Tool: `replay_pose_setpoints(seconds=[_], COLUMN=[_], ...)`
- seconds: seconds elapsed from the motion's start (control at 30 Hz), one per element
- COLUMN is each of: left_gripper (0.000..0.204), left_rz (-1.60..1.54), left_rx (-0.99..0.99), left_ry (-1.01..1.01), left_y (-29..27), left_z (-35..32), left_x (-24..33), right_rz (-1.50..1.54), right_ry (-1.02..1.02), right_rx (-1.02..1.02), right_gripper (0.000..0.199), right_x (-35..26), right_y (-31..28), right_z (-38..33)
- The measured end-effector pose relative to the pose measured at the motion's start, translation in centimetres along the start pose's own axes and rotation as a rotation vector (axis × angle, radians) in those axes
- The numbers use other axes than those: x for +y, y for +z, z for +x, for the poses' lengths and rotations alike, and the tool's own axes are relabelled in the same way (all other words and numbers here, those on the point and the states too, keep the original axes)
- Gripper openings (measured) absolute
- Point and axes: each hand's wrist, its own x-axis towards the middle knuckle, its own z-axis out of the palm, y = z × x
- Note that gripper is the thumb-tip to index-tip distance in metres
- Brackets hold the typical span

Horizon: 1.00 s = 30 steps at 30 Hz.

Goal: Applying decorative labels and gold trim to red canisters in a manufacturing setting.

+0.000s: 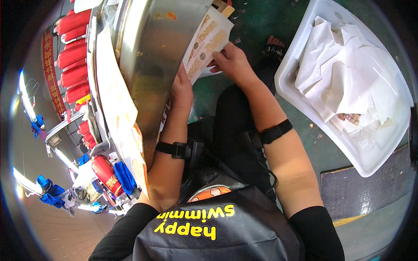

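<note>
Presently: right hand [234, 64], grip pinching the edge of a gold-printed white sheet [211, 39]; left hand [182, 92], by the sheet's lower part, grip impossible to tell; steel counter [159, 65], left of the sheet; white tub [359, 161], far right, holds crumpled papers [335, 82].
</note>
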Motion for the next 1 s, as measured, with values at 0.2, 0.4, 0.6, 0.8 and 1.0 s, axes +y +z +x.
replay_pose_setpoints(seconds=[0.2,0.4,0.6,0.8,1.0], left_gripper=[0.034,0.034,0.022,0.023,0.052], left_rz=[0.029,0.198,0.215,0.050,0.004], left_rx=[-0.035,-0.160,-0.300,-0.354,-0.542], left_ry=[-0.043,-0.041,0.443,0.547,0.436], left_y=[0.1,-1.0,-2.6,-4.0,-7.8], left_z=[-0.5,-1.7,-3.8,-6.9,-8.8], left_x=[-0.1,2.5,2.7,4.1,7.6], right_rz=[-0.337,-0.285,0.326,-0.476,-0.245], right_ry=[-0.042,0.116,0.220,0.156,0.116], right_rx=[0.085,0.128,-0.047,0.038,0.110], right_gripper=[0.030,0.054,0.087,0.042,0.034], right_x=[-0.8,-2.9,-4.9,-7.9,-7.4], right_y=[2.5,0.1,-4.8,-6.4,-10.7], right_z=[3.0,0.6,-1.1,-2.7,-9.4])
